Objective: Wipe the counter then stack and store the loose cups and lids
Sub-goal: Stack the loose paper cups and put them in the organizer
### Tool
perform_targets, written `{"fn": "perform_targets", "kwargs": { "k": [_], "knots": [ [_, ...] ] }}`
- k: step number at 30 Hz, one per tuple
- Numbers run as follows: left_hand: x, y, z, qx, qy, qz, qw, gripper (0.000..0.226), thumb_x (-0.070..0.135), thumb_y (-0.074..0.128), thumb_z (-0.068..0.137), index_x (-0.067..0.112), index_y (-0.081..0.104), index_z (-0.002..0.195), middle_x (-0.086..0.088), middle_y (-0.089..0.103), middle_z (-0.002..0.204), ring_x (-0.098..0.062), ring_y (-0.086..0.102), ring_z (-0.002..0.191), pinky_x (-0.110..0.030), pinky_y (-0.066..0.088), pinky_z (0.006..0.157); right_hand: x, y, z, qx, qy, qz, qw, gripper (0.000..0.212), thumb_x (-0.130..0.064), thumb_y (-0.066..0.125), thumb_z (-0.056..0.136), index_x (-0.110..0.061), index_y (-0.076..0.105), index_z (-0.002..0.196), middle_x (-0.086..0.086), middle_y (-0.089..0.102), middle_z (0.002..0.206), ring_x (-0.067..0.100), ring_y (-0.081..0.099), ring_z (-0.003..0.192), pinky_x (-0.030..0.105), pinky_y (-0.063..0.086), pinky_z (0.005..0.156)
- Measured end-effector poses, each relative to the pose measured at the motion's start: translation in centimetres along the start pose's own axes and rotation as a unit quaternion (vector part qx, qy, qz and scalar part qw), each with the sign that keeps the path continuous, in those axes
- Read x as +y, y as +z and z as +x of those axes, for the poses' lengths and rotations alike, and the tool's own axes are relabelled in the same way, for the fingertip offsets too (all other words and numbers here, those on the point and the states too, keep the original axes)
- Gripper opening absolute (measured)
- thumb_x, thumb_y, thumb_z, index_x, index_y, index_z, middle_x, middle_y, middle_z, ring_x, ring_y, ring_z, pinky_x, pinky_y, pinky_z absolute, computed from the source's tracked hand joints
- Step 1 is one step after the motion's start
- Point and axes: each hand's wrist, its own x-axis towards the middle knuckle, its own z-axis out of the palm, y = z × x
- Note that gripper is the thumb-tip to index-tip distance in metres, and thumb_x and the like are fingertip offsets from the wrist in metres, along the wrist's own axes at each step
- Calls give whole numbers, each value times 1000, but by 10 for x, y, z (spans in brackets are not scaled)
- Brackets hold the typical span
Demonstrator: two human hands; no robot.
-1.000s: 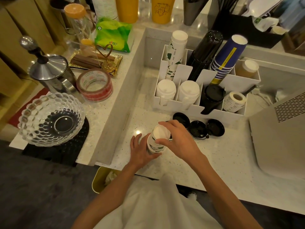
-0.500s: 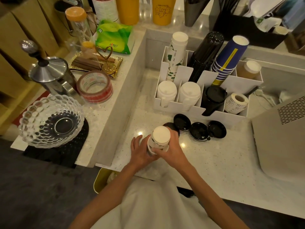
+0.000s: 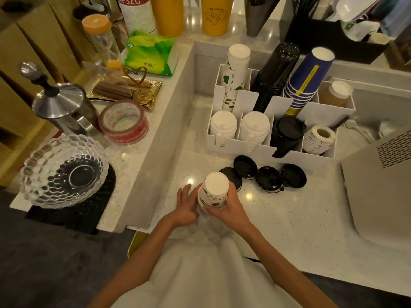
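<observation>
Left hand [image 3: 185, 207], fingers straight, touched the cups [image 3: 215, 190], an inverted stack in front of the organizer [image 3: 232, 146]; the right hand [image 3: 228, 208] held it, fingers curled round. Four loose lids [image 3: 268, 178] lay nearer the organizer. Risk: a tilted lift could slide the nested cups apart.

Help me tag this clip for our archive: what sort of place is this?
Probably a café or drink-shop counter: a white organizer holds stacked takeaway cups and white lids, loose black lids lie on the counter, and a label roll sits in one compartment.
</observation>
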Motion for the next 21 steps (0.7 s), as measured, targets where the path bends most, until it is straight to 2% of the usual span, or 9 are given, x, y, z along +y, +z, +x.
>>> {"fn": "perform_targets", "kwargs": {
  "k": [2, 4, 6, 9, 11, 13, 17, 21],
  "knots": [
    [-3, -13, 3, -5, -23, -38, 999, 89, 5, 51, 79, 46, 11, 148, -7, 9, 159, -28, -5, 148, -48, 2, 121, 1, -8, 4, 4, 5, 38, 999, 94, -31, 87, 68, -28, 30, 143, -9, 48, 139, 1, 46, 129, 22, 45, 103],
    [6, -24, 12, 43, -55, -71, 995, 70, 16, 51, 87, 42, 27, 147, -7, 29, 153, -29, 20, 143, -44, 19, 119, -1, -20, 8, 27, 31, 91, 995, 90, -23, 85, 72, -22, 32, 144, -4, 54, 138, 8, 53, 126, 32, 48, 104],
    [28, -39, 30, 71, -68, -145, 985, 55, 26, 51, 95, 35, 35, 147, -9, 38, 152, -28, 34, 139, -45, 29, 117, -10, -36, 14, 40, 72, 155, 985, 85, -25, 84, 74, -27, 33, 142, -3, 57, 136, 16, 58, 122, 44, 54, 97],
    [70, -74, 65, 129, -24, -227, 965, 60, 30, 50, 99, 24, 23, 153, -10, 31, 157, -29, 31, 143, -50, 27, 118, -35, -68, 30, 19, 81, 215, 973, 85, -33, 85, 71, -37, 34, 138, -2, 59, 135, 18, 63, 116, 42, 60, 82],
    [97, -99, 88, 171, 7, -244, 954, 65, 33, 46, 101, 18, 13, 155, -10, 21, 161, -28, 23, 147, -49, 22, 120, -61, -92, 46, 6, 59, 222, 973, 88, -37, 87, 69, -42, 33, 138, -7, 60, 134, 15, 63, 116, 40, 59, 82],
    [121, -122, 107, 180, 31, -277, 943, 64, 31, 40, 104, 15, 7, 156, -9, 16, 163, -27, 19, 148, -47, 20, 121, -96, -120, 65, 7, 26, 219, 975, 90, -39, 87, 69, -46, 31, 139, -13, 61, 132, 12, 64, 115, 40, 59, 83],
    [143, -148, 131, 132, 77, -284, 947, 50, 14, 31, 105, 9, 18, 153, -14, 33, 155, -27, 34, 141, -43, 26, 119, -178, -175, 112, 45, -45, 213, 975, 88, -42, 87, 66, -44, 36, 138, -14, 64, 127, 15, 65, 114, 42, 59, 81],
    [139, -150, 141, 130, 20, -325, 937, 47, 13, 31, 105, 16, 27, 152, -10, 37, 154, -27, 37, 139, -38, 29, 117, -244, -206, 153, 83, -95, 264, 956, 78, -32, 81, 76, -42, 34, 138, -7, 63, 129, 22, 64, 115, 48, 59, 80]
  ]
}}
